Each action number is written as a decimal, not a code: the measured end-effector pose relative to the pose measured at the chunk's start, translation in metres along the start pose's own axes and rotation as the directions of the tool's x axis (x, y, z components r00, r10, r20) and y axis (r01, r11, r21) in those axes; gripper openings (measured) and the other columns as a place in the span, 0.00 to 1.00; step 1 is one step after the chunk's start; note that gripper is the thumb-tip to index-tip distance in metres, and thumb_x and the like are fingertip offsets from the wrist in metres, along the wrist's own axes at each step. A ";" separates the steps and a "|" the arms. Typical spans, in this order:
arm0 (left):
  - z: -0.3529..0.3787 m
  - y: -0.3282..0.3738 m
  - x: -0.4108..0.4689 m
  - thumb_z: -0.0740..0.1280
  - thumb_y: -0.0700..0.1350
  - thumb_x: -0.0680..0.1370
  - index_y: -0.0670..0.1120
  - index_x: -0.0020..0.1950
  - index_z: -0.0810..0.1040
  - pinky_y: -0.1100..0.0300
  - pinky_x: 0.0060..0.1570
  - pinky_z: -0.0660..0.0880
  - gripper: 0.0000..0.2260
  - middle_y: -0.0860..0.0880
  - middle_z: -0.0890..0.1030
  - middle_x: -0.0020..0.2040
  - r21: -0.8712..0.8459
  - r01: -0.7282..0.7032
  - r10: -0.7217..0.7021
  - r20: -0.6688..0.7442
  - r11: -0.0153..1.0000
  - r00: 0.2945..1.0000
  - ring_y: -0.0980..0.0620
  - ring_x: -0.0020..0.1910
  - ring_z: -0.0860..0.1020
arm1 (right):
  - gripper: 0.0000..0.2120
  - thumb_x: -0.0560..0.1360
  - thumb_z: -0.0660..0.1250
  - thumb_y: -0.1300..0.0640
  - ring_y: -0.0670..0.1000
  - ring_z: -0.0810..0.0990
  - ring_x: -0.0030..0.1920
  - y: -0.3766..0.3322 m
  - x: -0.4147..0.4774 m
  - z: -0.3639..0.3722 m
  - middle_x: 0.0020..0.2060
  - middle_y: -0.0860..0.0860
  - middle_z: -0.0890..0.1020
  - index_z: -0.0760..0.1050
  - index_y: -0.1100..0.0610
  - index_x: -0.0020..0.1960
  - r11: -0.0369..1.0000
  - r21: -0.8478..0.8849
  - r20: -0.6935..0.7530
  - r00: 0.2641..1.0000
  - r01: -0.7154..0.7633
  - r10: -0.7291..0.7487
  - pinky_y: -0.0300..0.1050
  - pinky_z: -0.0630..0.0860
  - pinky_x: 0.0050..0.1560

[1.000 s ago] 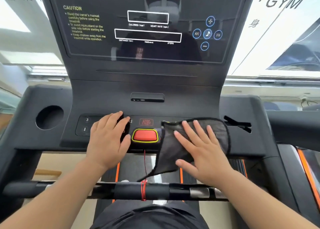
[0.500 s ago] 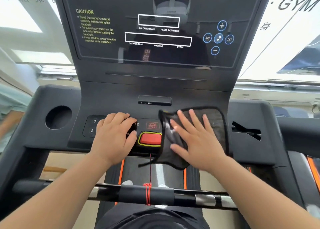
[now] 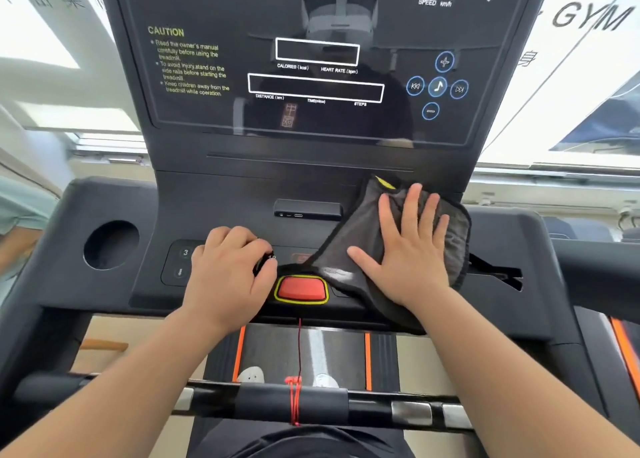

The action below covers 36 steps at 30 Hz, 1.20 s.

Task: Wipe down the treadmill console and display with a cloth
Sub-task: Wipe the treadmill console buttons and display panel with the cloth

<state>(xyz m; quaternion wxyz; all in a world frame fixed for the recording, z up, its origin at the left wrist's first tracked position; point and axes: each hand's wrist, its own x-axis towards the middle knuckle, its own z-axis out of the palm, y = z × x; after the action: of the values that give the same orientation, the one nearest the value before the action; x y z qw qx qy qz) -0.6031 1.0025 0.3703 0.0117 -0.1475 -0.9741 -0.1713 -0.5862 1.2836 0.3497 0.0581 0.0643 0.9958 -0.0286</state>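
Note:
A dark grey cloth lies flat on the black treadmill console, to the right of the red stop button. My right hand presses on the cloth with fingers spread, palm flat. Its upper edge reaches the slope below the dark display. My left hand rests on the left button panel with its fingers curled over the keys, holding nothing. The display stands upright above, off, showing white labels and blue music buttons.
A round cup holder sits at the console's left. A slot lies at the right. A small port tray is at centre. A red safety cord runs down to the front handlebar. Part of another person shows at far left.
My right hand has slid the cloth up and to the right, from the console's front edge onto the slope below the display. My left hand stayed on the left buttons, fingers curling.

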 end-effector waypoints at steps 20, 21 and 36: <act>-0.001 0.044 0.021 0.55 0.61 0.78 0.47 0.60 0.82 0.44 0.58 0.71 0.24 0.47 0.79 0.59 -0.013 -0.089 0.088 -0.041 0.996 0.995 0.41 0.60 0.74 | 0.45 0.75 0.43 0.23 0.63 0.33 0.81 -0.007 -0.012 0.002 0.83 0.55 0.35 0.42 0.46 0.84 0.994 0.038 -0.015 0.995 0.099 -0.099 0.68 0.37 0.78; 0.002 0.049 0.020 0.56 0.61 0.77 0.47 0.60 0.82 0.45 0.58 0.72 0.24 0.47 0.79 0.59 -0.004 -0.109 0.109 -0.034 0.994 0.993 0.41 0.59 0.75 | 0.43 0.76 0.43 0.23 0.61 0.35 0.82 -0.008 -0.021 0.004 0.83 0.53 0.38 0.44 0.45 0.84 0.987 0.039 -0.002 0.988 0.155 -0.155 0.67 0.38 0.79; 0.017 0.076 0.015 0.58 0.67 0.73 0.48 0.53 0.83 0.48 0.47 0.75 0.26 0.48 0.79 0.51 0.163 -0.118 0.122 -0.015 0.979 0.992 0.42 0.49 0.76 | 0.41 0.77 0.42 0.23 0.60 0.30 0.81 0.017 -0.019 -0.001 0.83 0.51 0.34 0.39 0.41 0.83 0.970 -0.008 0.035 0.969 0.245 -0.244 0.69 0.36 0.79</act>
<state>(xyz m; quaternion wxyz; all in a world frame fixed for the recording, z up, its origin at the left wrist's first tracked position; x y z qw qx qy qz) -0.5952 1.0813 0.3806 0.0463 -0.2022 -0.9739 -0.0922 -0.5654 1.2981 0.3518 0.0713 -0.0596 0.9952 -0.0307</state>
